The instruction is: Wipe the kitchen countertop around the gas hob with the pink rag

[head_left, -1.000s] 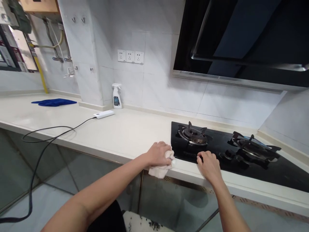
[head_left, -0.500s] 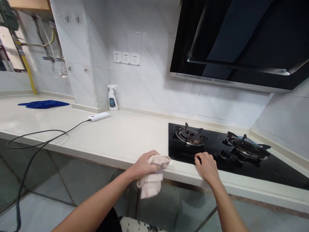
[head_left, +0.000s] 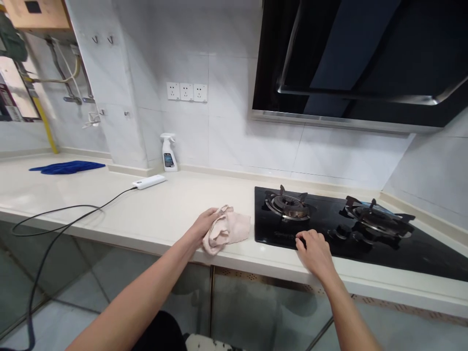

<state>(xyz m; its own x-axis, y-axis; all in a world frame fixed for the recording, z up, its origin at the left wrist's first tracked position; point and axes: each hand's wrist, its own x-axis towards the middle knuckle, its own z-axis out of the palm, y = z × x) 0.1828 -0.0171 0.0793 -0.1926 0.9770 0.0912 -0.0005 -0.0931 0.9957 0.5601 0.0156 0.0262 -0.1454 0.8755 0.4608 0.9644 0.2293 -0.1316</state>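
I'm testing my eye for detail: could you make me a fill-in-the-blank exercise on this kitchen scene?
The hand holding the pale cloth is the ____ one.
The stovetop by the other hand is coloured ____.
The far-left cloth is coloured ____.
Above the spray bottle, the socket plates number ____.

Missing words: left; black; blue; three.

Head-worn, one only — set above and in front of the surface (head_left: 183, 204), looking forward and down. Facing the tiled wall (head_left: 234, 131), with the range hood (head_left: 351, 53) cut off by the frame's top. Close above the left forearm (head_left: 146, 295) and right forearm (head_left: 345, 304); wide in coverage — from blue cloth (head_left: 69, 167) at left to hob (head_left: 331, 219) at right.
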